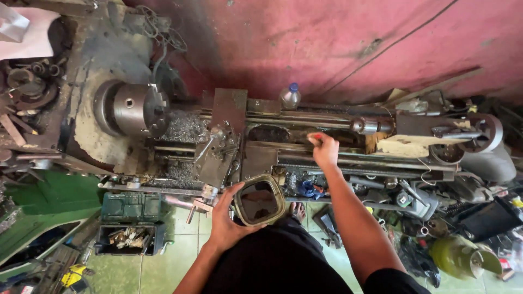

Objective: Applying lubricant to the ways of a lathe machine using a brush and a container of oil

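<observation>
Lathe [180, 136] spans the view; chuck [139, 109] at its headstock end, swarf below. Open toolbox [128, 231] on the floor before the lathe. Left hand [229, 215], fingers closed on a squarish dark frame [260, 200], in front of the lathe bed. Right hand [325, 149] rests on the bed, fingers curled on a small red item, hard to make out. Clutter right of the lathe indistinct.

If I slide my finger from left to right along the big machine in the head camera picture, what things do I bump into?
Round metal chuck → pile of metal shavings → plastic bottle with blue cap → right hand resting on the machine → drill chuck → handwheel.
</observation>
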